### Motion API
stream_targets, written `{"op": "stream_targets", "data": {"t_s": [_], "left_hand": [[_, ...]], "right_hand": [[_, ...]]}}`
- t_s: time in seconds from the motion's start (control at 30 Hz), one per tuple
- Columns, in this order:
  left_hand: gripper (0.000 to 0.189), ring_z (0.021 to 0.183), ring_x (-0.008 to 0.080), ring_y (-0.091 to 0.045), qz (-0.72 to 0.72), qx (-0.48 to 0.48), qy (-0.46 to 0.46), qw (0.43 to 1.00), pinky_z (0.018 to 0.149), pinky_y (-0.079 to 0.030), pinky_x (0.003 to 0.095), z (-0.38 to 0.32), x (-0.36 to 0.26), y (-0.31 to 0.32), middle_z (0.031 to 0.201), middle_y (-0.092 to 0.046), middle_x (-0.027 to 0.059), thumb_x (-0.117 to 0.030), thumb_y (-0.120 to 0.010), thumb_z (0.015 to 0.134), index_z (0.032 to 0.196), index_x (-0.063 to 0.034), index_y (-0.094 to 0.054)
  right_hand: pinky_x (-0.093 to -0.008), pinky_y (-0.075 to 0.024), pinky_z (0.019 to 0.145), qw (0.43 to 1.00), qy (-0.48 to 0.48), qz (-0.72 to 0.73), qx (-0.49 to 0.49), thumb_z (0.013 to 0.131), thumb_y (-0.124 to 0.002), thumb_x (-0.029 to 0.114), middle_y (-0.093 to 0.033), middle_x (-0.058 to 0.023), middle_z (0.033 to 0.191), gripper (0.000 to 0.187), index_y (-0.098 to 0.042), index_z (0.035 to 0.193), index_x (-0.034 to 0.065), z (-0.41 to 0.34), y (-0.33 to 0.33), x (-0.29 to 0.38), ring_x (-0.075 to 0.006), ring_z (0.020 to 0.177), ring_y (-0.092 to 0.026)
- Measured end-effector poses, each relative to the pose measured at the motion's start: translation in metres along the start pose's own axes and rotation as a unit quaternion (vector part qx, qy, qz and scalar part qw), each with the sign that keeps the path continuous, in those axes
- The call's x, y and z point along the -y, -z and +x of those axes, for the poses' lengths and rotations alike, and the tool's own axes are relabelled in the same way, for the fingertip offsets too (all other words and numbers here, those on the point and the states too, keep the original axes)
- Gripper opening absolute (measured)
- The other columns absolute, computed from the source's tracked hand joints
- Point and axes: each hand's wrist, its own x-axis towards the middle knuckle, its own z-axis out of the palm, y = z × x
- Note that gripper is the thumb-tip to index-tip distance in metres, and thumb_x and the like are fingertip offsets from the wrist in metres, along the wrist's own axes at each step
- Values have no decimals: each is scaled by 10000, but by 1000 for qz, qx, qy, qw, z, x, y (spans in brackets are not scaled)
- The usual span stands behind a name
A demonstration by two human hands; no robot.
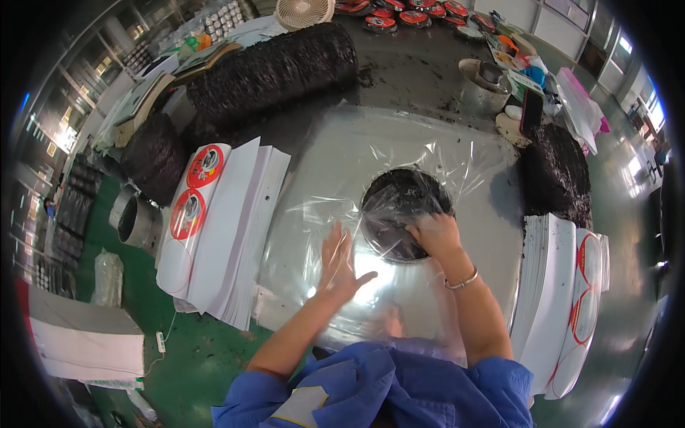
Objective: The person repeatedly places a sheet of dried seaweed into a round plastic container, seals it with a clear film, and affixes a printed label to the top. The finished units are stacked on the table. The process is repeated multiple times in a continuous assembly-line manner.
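Note:
A round metal ring (368, 239) stands on the metal sheet (326, 144), with a dark, flaky mass that looks like dried seaweed (393, 195) inside it. Clear plastic film (316, 211) lies creased across the sheet and over part of the ring. My right hand (436, 235), a bangle on its wrist, presses at the ring's right side with curled fingers; what they hold, if anything, is hidden. To the ring's left, my left hand (340, 265) rests on the film, fingers apart, holding nothing.
Stacks of white sheets (230, 230) and printed red labels (188, 214) flank the sheet at left; another paper stack (546, 278) is at right. Big dark seaweed-like bundles (278, 69) lie behind. A metal pot (479, 88) and phone (531, 111) sit back right. Wrapped red-labelled discs (415, 18) lie farthest.

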Motion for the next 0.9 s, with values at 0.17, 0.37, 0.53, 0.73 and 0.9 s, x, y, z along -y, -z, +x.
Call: {"op": "stream_targets", "data": {"t_s": [0.17,0.37,0.53,0.73,0.9], "left_hand": [[427,987,352,-534,-202,65,-26,977,845,-423,412,92,-40,10,1076,-551,207,-252,-585,740,1078,-7,-500],[252,735,355,-608,-31,381,-74,921,667,-481,437,106,-68,28,813,-623,191,-189,-534,721,901,-29,-605],[169,800,347,-564,-175,105,-261,944,729,-450,407,51,-16,40,827,-585,129,-174,-628,698,771,-24,-605],[329,1030,311,-510,-557,102,89,819,923,-387,362,101,-6,23,1058,-565,142,-55,-591,759,1082,-39,-533],[332,1136,248,-453,-227,144,-198,943,1038,-256,414,117,-5,17,1183,-517,25,21,-497,777,1065,-124,-575]], "right_hand": [[-407,-463,717,996,-4,92,-13,702,-637,249,-625,-129,758,222,-628,775,39,-18,-27,-19,-308,724,-598],[-408,-365,950,911,95,243,-318,598,-739,214,-603,-115,946,500,-545,1014,15,-45,34,-32,-291,938,-557],[-389,-408,908,917,320,207,-117,599,-721,296,-601,-88,848,430,-582,924,51,-38,16,-16,-252,842,-578],[-351,-464,688,938,277,199,-67,617,-708,247,-545,-58,657,245,-589,741,73,-35,8,-12,-244,692,-559],[-376,-451,769,889,248,278,-266,615,-719,234,-617,-104,806,309,-618,838,44,-41,8,-24,-298,806,-577]]}}
